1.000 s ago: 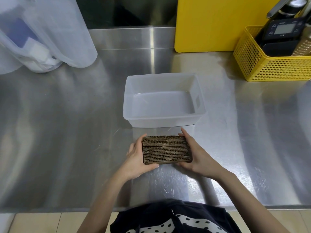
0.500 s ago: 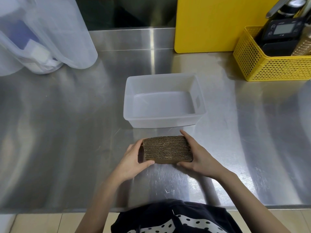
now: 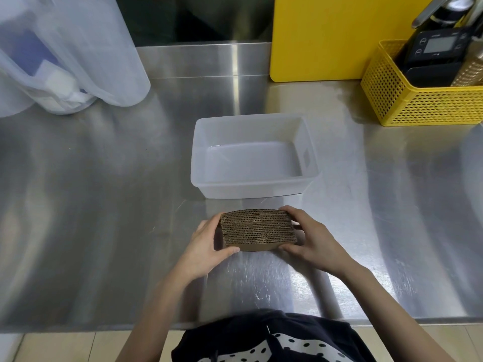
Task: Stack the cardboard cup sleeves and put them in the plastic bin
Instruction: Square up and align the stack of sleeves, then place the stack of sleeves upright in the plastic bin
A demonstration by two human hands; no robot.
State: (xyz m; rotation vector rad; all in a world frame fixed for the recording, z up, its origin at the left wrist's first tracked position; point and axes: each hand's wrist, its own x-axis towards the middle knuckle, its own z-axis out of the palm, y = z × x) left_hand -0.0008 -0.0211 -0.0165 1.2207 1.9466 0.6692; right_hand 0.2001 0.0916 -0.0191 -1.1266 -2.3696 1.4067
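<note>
both hands clamp a stack of cardboard cup sleeves (image 3: 257, 227) between them: left hand (image 3: 206, 246), right hand (image 3: 312, 244), fingers curled on its ends, near the counter's (image 3: 104, 218) front edge, just before the plastic bin (image 3: 254, 188).

You are looking at one stack of cardboard cup sleeves (image 3: 258, 228); its layers are too many and too fine to count singly. You are using two hands, the left hand (image 3: 206, 247) and the right hand (image 3: 312, 241), one at each end of that stack. One clear plastic bin (image 3: 253, 190) is sitting on the one steel table (image 3: 104, 205). One yellow perforated basket (image 3: 428, 105) is standing at the far right, one yellow board (image 3: 337, 37) is leaning behind, and at least two translucent containers (image 3: 86, 48) are showing at the far left.
</note>
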